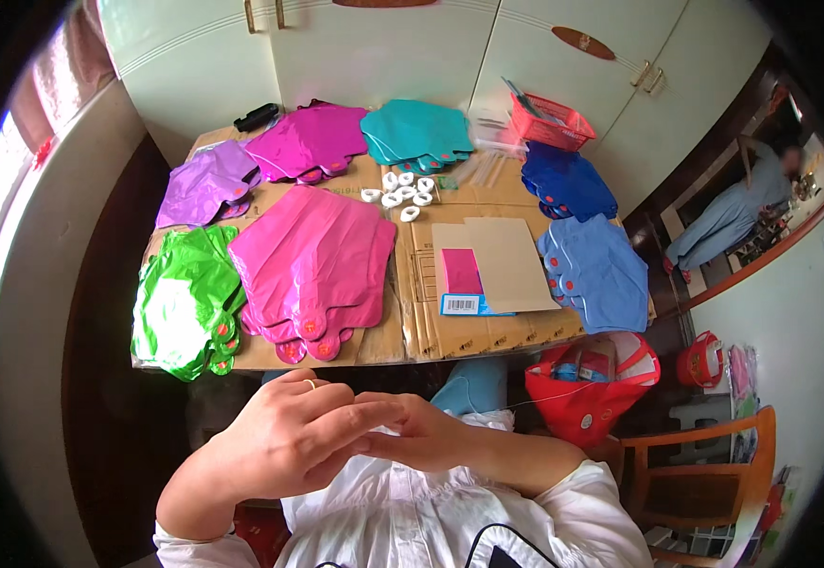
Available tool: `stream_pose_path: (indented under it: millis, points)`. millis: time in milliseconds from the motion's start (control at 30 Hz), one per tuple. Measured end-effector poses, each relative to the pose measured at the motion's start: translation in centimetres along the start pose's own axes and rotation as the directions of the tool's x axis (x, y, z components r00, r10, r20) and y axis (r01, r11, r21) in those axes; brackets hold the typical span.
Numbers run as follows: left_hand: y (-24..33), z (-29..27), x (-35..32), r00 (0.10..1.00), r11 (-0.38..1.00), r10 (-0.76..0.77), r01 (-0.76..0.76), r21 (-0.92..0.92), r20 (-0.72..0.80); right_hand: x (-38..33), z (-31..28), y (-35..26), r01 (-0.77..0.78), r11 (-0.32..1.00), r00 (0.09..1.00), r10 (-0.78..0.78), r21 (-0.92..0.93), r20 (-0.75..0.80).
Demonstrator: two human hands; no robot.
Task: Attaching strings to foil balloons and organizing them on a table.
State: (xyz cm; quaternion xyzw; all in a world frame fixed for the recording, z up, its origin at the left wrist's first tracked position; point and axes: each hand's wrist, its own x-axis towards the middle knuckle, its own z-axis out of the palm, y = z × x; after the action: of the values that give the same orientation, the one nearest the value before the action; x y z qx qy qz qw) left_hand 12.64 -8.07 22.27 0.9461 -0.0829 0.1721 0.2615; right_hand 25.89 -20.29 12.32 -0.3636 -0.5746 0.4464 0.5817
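In front of my chest, below the table edge, my left hand (303, 426) and my right hand (416, 431) meet and overlap. The left one wears a ring, and its bent fingers reach across the right one's fingers. Both look closed, fingertips pressed together; whatever they may hold is hidden or too small to make out. A thin pale thread (516, 402) runs from near my right hand toward a red bag (590, 388). Closest to the hands on the table are a stack of pink shiny flat foil pieces with round tabs (317, 256) and a green stack (185, 298).
The cardboard-covered table (412, 331) also carries purple, magenta, teal (418, 131), dark blue and light blue stacks. Several small white rings (410, 214), an opened carton (492, 265) and a red basket (554, 123) lie among them. A wooden chair (700, 464) stands right; a person (738, 208) is beyond.
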Motion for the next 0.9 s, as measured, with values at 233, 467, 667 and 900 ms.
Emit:
stream_pose_path:
  millis: [233, 467, 667, 900]
  points:
    - [-0.4, -0.3, 0.2, 0.997, 0.972, -0.061, 0.048, -0.23, -0.048, -0.5, -0.6, -0.2, -0.179, 0.973, 0.983, 0.173, 0.143, 0.056]
    - [-0.6, -0.6, -0.1, 0.975, 0.913, -0.216, 0.184, -0.364, -0.049, -0.7, -1.5, -0.8, -0.005, 0.971, 0.999, -0.006, -0.241, -0.044]
    - [-0.6, -2.1, -0.3, 0.949, 0.894, -0.314, 0.292, -0.341, -0.01, -1.4, -3.0, 0.2, -0.296, 0.951, 0.948, 0.305, -0.092, 0.096]
    - [0.1, -1.5, 0.8, 0.967, 0.929, -0.246, 0.215, -0.302, -0.068, 0.1, -4.5, -1.1, 0.006, 0.818, 0.975, 0.124, -0.575, 0.186]
